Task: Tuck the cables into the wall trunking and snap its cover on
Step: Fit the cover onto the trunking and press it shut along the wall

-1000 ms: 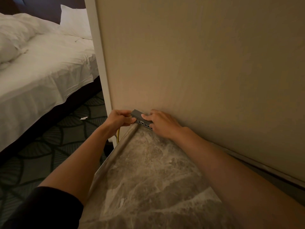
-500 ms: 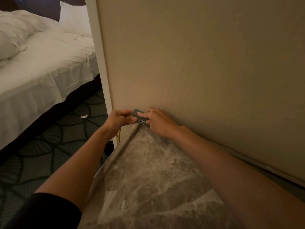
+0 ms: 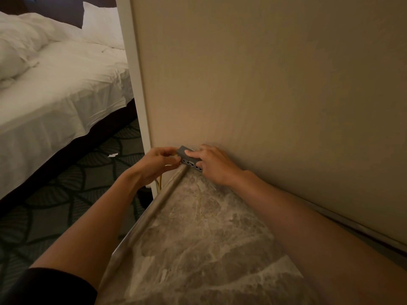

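- The grey box [image 3: 189, 154] sits at the far corner of the marble-topped bench [image 3: 198, 238], close against the beige wall panel [image 3: 264, 84]. Its front face shows a row of small port openings. Any print beside them is too small and dim to read.
- The right hand [image 3: 214, 167] holds the box narrowly. Its forefinger lies flat along the top, and the other fingers curl down over the right end, covering that part of the front.
- The left hand [image 3: 157, 165] is curled tight, fingertips pinched together at the box's left end, where a speck of yellow shows between them.
- The yellow cable [image 3: 160, 183] hangs from under that hand into the gap between the bench's rounded edge and the white upright trim [image 3: 132, 84]. Its lower run is lost in shadow, and its upper run is hidden by the palm.
- Whether the box belongs to the trunking cannot be told. The back of the box and its join with the wall are hidden.
- A dark slot [image 3: 374, 237] runs along the foot of the wall panel at right; its inside cannot be seen.
- A black sleeve [image 3: 44, 287] is cut off at the lower left corner.
- At left are a bed [image 3: 55, 89] with rumpled white linen and a pillow [image 3: 100, 25], cut by the frame edge. Below them lie a dark patterned carpet [image 3: 66, 186] and a small white scrap [image 3: 113, 155].
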